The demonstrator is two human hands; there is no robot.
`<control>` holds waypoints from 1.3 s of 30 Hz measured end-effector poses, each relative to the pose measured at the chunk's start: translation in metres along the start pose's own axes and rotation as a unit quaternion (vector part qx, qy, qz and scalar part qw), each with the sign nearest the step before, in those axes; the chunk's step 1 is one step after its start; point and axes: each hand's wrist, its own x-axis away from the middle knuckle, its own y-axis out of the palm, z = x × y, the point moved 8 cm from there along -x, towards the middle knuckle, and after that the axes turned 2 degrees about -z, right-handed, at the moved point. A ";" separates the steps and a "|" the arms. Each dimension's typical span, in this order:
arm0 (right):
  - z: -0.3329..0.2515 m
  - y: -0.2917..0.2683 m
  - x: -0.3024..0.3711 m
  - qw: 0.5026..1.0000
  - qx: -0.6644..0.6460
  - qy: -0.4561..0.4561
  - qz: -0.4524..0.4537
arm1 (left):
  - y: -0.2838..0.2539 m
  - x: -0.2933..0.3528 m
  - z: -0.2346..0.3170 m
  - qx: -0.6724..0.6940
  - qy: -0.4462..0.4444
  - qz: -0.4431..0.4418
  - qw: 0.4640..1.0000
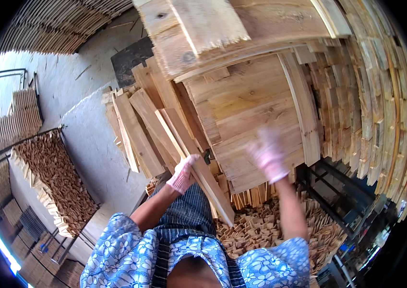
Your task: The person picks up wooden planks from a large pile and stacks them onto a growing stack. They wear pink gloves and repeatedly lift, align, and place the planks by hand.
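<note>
Right hand [267, 157]: blurred; individual fingers cannot be told apart. Left hand [183, 174]: its part beneath the board [208, 185] is hidden. Upper planks [213, 21]: cut off by the top edge. Wood scraps [249, 230]: partly covered by the right forearm [292, 211]. Blue item [44, 248], far left: too small to identify.

A hand could pass over the grey floor [83, 137] at 9 o'clock, beyond loose boards [150, 115] at 10. The held board [210, 185] slants across the centre; a plank panel [213, 26] blocks 12, stacked slats [369, 77] 2.
</note>
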 end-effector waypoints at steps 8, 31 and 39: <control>-0.090 0.022 0.108 0.943 -0.261 0.122 -0.166 | 0.089 0.024 -0.004 -0.451 0.140 -0.230 0.851; -0.261 0.158 -0.022 0.982 -0.053 -0.014 -0.178 | -0.372 0.010 0.113 -0.504 0.053 0.251 0.825; -0.335 0.347 -0.056 0.956 0.068 0.102 -0.268 | -0.311 -0.065 0.165 -0.420 0.045 0.483 0.767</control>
